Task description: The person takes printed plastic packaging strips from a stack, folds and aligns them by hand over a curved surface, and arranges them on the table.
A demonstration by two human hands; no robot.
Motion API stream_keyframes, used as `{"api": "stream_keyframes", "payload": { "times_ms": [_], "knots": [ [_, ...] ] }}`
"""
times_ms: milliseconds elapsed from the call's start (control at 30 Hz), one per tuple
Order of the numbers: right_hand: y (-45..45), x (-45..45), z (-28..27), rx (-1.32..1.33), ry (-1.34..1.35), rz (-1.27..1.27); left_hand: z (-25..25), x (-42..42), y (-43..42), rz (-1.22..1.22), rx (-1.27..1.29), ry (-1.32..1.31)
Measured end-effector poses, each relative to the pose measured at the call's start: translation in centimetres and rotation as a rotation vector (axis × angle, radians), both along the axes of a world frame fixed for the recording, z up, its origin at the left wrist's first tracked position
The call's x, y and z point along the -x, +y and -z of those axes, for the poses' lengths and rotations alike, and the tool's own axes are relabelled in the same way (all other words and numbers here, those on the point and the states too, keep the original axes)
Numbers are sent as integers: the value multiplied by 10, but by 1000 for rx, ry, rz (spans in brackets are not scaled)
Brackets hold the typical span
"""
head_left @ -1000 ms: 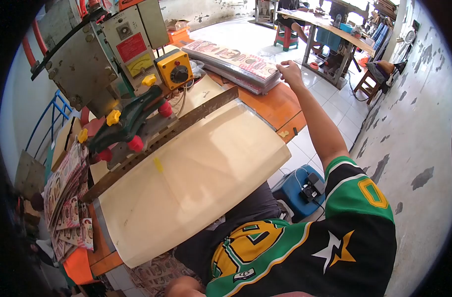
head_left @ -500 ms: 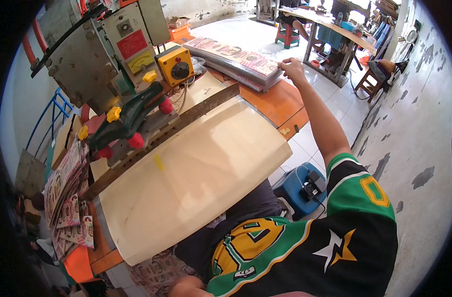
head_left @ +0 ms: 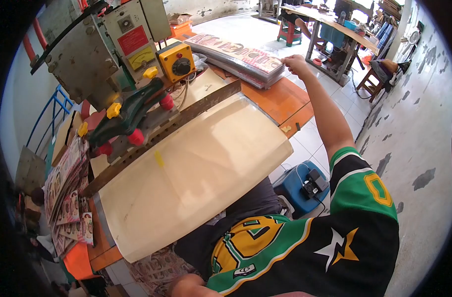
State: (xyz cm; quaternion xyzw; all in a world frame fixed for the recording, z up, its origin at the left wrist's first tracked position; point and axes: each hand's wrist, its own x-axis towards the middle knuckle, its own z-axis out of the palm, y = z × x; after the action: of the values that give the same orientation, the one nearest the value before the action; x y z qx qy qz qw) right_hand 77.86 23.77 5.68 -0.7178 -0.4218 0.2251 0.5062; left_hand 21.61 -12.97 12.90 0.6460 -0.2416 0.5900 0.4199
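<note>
My right hand [head_left: 296, 64] reaches out at the upper right, thumb and fingers pinched at the near right corner of a stack of printed sheets [head_left: 236, 54] in clear plastic. The stack lies on the orange tabletop. Closer to me, a large cream sheet [head_left: 196, 173] covers the work surface below a long metal bar [head_left: 161, 138] of the press machine [head_left: 82, 64]. My left hand is out of view; only some bare skin shows at the bottom edge.
Loose printed pieces [head_left: 67, 193] are heaped at the left. A yellow box with a black dial [head_left: 176, 62] is fixed beside the press. On the floor at right stands a blue container [head_left: 300, 190] with adapters on it. A person sits at a far table [head_left: 335, 27].
The view has shifted slightly, and my right arm and the stack appear a little further right. My right hand remains at the stack's corner.
</note>
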Motion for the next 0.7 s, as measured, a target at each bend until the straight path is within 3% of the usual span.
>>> {"api": "stream_keyframes", "payload": {
  "times_ms": [67, 300, 367, 433, 533, 700],
  "knots": [
    [3, -6, -2, 52, 116, -68, -13, 9, 35, 638, -162, 355],
    [19, -16, 1, 16, 69, -26, -2, 3, 45, 628, -168, 244],
    [23, -15, -2, 16, -20, -7, 29, 6, 47, 889, 48, 356],
    [16, 2, -15, 43, -99, 2, 18, -3, 48, 805, 61, 312],
    [17, 22, -26, -165, 382, 12, 12, -18, 47, 646, 92, 199],
    [32, 13, -16, -210, 734, -31, 30, -10, 51, 584, 73, 237]
  ]
}}
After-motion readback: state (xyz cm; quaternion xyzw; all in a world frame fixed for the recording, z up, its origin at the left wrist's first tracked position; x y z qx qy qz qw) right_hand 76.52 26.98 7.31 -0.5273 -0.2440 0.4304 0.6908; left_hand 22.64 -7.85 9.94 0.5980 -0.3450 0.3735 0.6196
